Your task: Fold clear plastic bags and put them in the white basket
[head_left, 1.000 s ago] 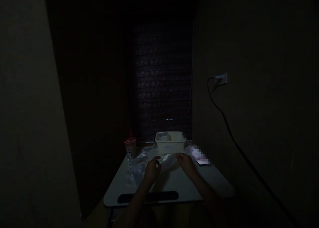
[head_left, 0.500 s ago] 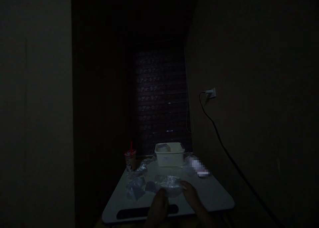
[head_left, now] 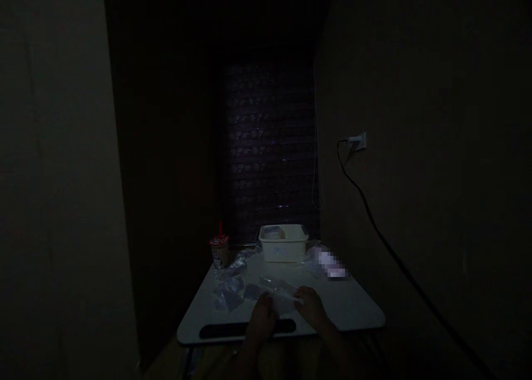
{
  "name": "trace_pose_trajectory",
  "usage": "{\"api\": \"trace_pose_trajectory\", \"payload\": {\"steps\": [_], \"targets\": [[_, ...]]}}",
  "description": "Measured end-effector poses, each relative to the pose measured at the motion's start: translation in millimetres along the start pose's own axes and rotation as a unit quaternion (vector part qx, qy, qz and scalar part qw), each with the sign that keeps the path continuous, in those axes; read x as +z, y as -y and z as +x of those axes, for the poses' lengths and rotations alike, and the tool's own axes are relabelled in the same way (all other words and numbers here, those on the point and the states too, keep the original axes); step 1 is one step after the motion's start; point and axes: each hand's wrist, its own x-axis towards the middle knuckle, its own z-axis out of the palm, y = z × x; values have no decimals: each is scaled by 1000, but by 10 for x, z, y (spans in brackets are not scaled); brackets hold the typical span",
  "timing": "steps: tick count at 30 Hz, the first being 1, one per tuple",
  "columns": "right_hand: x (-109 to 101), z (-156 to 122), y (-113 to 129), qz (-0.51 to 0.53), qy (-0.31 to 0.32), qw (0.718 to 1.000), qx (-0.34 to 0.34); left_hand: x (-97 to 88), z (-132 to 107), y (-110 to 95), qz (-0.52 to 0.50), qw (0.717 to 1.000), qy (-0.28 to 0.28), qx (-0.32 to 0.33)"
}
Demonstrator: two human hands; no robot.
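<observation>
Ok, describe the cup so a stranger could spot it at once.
Find the white table. At its far left corner, left of the white tub, stands the cup. Only it has a red lid and red straw.

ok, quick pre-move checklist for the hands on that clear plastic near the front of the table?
1. Left hand and right hand on the clear plastic: ok.
2. Fingers closed on the plastic: too dark, cannot tell.
3. White tub apart from both hands, at the far end of the table: ok.
4. Cup with red straw upright, far left: ok.
5. Loose plastic pieces kept away from the left hand: close beside it, not ok.
6. Enough light to judge contact: not ok.
</observation>
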Motion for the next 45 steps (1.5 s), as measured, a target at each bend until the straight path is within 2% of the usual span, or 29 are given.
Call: {"api": "trace_pose_trajectory", "payload": {"steps": [5,12,18,25,33,45], "targets": [[-23,26,-7,-31,18,999,19,-48,-21,-59,22,999,28,22],[7,35,-58,-46,3,998,42,-21,-13,-44,46,998,33,37],[8,30,-58,-42,-23,997,53,-43,-32,-91,55,997,31,39],[-38,53,-151,-31,-72,990,119,-69,-56,-126,30,998,15,59],[-64,54,-150,-16,-83,986,145,-88,-72,-180,38,998,20,45],[-79,-2,7,-59,12,995,74,-109,-96,-224,108,991,73,29]]}}
